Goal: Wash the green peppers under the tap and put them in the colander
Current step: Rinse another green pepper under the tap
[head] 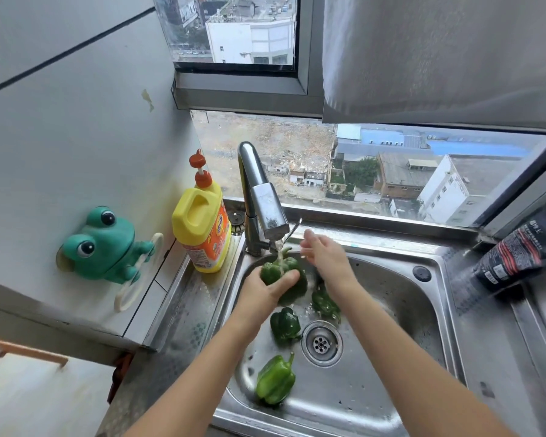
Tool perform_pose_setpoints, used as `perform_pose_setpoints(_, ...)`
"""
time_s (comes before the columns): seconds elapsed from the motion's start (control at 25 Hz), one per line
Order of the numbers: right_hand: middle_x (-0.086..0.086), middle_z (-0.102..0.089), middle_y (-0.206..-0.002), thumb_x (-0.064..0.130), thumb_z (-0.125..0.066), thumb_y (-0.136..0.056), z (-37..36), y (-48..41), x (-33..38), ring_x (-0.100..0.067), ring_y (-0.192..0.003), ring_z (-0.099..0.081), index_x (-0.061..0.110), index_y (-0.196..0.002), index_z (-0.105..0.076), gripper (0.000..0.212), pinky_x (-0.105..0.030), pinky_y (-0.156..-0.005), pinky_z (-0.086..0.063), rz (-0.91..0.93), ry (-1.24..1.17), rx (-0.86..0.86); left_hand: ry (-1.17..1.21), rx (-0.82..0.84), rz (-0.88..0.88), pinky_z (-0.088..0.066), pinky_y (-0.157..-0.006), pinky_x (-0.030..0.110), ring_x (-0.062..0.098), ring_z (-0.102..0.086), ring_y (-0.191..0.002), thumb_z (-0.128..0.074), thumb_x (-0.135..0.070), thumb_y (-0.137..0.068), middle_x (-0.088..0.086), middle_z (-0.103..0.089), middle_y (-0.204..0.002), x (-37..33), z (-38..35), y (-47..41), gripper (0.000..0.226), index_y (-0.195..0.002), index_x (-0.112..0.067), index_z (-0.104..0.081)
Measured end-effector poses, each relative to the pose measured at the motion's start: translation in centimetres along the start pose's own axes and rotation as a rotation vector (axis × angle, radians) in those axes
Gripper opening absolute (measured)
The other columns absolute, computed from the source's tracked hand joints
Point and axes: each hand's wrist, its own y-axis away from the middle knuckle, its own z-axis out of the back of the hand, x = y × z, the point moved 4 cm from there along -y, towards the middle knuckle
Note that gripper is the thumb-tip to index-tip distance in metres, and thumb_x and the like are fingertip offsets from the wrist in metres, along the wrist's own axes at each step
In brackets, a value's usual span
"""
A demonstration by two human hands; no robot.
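Mid-rinse, the left hand [260, 290] gripped a green pepper [297, 287] beneath the tap [265, 200], the right hand [323, 252] open beside it; three peppers [285, 324] waited nearer the wrists, and the colander likely needed next was out of view.

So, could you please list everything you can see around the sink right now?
Held pepper: one, dark green, under the running water.
Loose peppers: three, green, on the sink floor around the drain.
Tap: one, chrome, behind the basin.
Sink: one, steel.
Detergent bottle: one, yellow with orange pump, left of the tap.
Frog holder: one, green, on the left wall.
Pouch: one, black, right counter.
Colander: none in view.
Left hand: grips the held pepper.
Right hand: open, right of the stream.
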Motion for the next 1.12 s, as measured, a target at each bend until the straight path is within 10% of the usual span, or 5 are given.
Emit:
perform_pose_setpoints(0.16, -0.012, -0.045, -0.139, 0.042, -0.07, -0.08, 0.1, -6.9, -1.1, -0.027, -0.124, -0.049, 0.004, -0.144, -0.027, 0.086, -0.044, -0.104, -0.043, -0.176, 0.044, 0.07, -0.195, 0.033, -0.124, -0.055, -0.072, 0.017, 0.009, -0.064, -0.096, -0.084, -0.019, -0.064, 0.002, -0.063, -0.11, 0.0, 0.8, 0.5, 0.062, -0.118, -0.022, -0.052)
perform_pose_setpoints(0.6, 0.003, -0.051, -0.081, 0.002, -0.048, -0.091, -4.9, -10.5, -0.9, -0.017, -0.082, -0.05, 0.007, -0.1, -0.039, 0.013, -0.024, -0.066, -0.037, 0.077, 0.321, 0.012, -0.316, 0.066, -0.114, -0.049, -0.081, 0.011, 0.003, -0.06, -0.106, -0.087, -0.021, -0.062, -0.009, -0.058, -0.117, 1.7, 2.5, -0.7, 0.072, -0.119, -0.039, -0.045)
perform_pose_setpoints(1.12, -0.024, -0.059, -0.117, 0.015, -0.049, -0.093, -5.6, -11.6, 1.3, -0.039, -0.106, -0.058, -0.007, -0.139, -0.018, 0.059, -0.041, -0.08, -0.046, 0.138, 0.932, 0.217, -0.332, 0.051, -0.05, -0.051, -0.098, 0.036, 0.013, -0.064, -0.107, -0.089, -0.034, -0.049, -0.008, -0.061, -0.116, 3.0, 3.7, -0.2, 0.078, -0.115, -0.047, -0.05)
